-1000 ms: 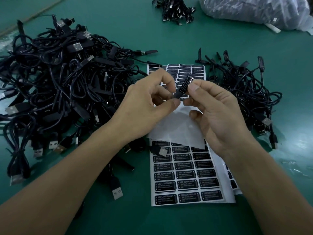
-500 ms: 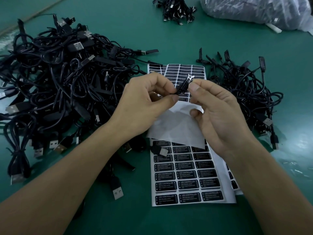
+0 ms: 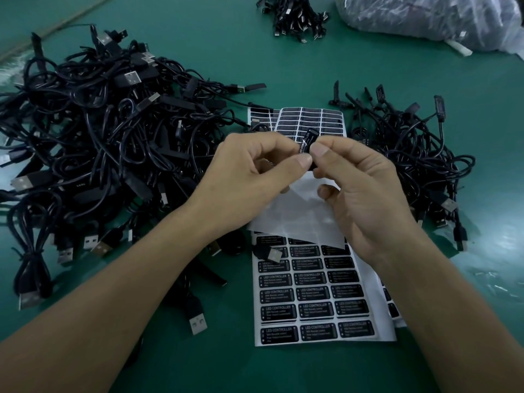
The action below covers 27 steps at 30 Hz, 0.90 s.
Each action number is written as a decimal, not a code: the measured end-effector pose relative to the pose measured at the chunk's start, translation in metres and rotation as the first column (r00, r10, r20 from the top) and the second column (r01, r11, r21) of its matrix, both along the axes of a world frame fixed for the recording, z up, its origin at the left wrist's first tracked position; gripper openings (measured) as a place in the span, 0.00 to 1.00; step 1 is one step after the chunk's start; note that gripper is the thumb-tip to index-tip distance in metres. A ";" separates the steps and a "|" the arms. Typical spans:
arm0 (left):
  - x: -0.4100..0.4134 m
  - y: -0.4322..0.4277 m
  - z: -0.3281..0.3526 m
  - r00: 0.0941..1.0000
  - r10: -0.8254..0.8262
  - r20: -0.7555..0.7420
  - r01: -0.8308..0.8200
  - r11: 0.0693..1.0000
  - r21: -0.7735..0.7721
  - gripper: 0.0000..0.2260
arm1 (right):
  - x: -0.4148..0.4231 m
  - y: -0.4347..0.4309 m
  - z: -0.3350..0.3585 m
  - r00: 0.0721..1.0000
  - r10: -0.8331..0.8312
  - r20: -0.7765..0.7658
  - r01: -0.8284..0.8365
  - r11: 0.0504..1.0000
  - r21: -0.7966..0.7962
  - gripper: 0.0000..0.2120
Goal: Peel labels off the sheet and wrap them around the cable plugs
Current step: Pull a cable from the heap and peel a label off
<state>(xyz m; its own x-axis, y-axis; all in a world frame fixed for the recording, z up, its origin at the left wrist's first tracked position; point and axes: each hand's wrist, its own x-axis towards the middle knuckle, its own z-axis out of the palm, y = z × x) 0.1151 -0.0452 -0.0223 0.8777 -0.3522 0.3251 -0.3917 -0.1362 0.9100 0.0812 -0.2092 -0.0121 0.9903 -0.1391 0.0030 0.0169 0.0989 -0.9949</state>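
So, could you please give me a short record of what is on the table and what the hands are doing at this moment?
Surface: green table
Left grip: pinches the plug
Right grip: pinches the same plug, which has a label on it
Near sheet: black labels, top rows peeled bare
Far sheets: behind the hands
Cables: big pile on the left, smaller pile on the right
Back edge: small bundle, plastic bag

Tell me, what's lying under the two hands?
A white label sheet, its top peeled bare, rows of black rectangular labels below. The left hand and right hand hide part of it.
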 end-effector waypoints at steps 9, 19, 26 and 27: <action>0.005 0.001 -0.004 0.999 0.013 0.029 -0.013 1.000 0.007 0.06 | -0.001 0.002 -0.004 0.981 -0.095 0.171 0.124 0.978 -0.170 0.05; 0.002 0.001 -0.001 0.998 -0.002 0.062 -0.002 0.998 0.067 0.05 | -0.001 0.000 -0.001 0.977 -0.085 0.194 0.148 0.930 -0.336 0.06; 0.003 0.001 -0.003 0.998 -0.006 0.055 0.002 0.998 0.065 0.05 | -0.001 -0.001 0.001 0.981 -0.090 0.172 0.142 0.937 -0.319 0.08; 0.002 0.001 -0.003 0.998 -0.006 0.056 0.002 0.998 0.066 0.05 | -0.001 -0.002 0.002 0.981 -0.082 0.177 0.136 0.936 -0.324 0.09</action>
